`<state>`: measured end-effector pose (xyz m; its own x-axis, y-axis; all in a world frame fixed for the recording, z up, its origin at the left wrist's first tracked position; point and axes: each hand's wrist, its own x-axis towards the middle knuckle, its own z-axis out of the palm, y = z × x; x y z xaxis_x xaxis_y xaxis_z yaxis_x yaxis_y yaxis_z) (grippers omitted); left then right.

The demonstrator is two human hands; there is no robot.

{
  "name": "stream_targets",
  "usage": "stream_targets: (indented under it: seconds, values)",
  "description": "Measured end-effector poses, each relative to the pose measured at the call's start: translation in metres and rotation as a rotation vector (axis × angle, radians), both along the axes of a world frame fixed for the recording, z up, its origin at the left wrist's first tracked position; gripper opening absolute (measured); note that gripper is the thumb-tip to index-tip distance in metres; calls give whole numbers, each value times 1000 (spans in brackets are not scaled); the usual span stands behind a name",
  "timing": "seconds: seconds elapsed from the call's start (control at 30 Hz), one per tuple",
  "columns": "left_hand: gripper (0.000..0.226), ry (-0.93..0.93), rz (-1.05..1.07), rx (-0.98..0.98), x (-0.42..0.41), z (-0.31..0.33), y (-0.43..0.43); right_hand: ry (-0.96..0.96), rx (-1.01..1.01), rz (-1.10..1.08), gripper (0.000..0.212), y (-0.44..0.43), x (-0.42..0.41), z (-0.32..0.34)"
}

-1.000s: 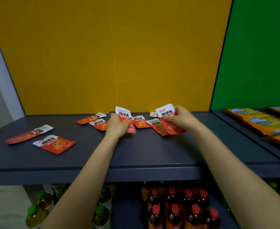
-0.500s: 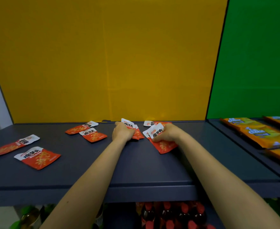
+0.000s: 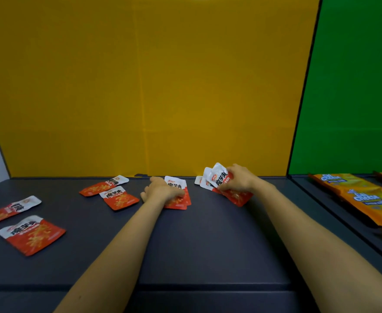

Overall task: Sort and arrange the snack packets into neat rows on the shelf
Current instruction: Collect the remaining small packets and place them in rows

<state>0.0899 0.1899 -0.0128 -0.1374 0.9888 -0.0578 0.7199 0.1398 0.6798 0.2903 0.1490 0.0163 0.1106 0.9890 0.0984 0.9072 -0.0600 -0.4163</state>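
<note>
I've brought the right hand (image 3: pixel 239 180) up off the shelf (image 3: pixel 208 245) again. It pinches a fan of snack packets (image 3: pixel 219 179) tilted upward, where half a second ago they lay pressed flat. The left hand (image 3: pixel 160 190) still clamps its thumb over a small stack (image 3: pixel 178 201) just left of that grip. Loose packets (image 3: pixel 119 197) lie farther left, so I judge the gathering unfinished.

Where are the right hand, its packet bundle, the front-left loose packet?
right hand (image 3: pixel 240 180), head view, back of hand.
packet bundle (image 3: pixel 219 177), head view, white top panel.
front-left loose packet (image 3: pixel 35 237), head view, red middle.
</note>
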Motion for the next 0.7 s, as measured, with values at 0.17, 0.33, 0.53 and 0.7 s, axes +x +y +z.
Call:
stream_targets:
  seconds: [0.17, 0.33, 0.53, 0.7]
  values:
    - [79, -226, -79, -32, -8, -15, 24, 173, -42, 65, 39, 22, -6, -9]
    - [21, -406, -100, 6, -12, -13, 21, 178, -18, 41, 42, 30, -11, -17]
    - [41, -655, -144, 84, -17, -14, 26, 120, -40, -57, 43, 29, -6, -17]
    - [55, -806, -178, 117, -9, -11, 17, 198, 22, -123, 43, -5, -11, -9]
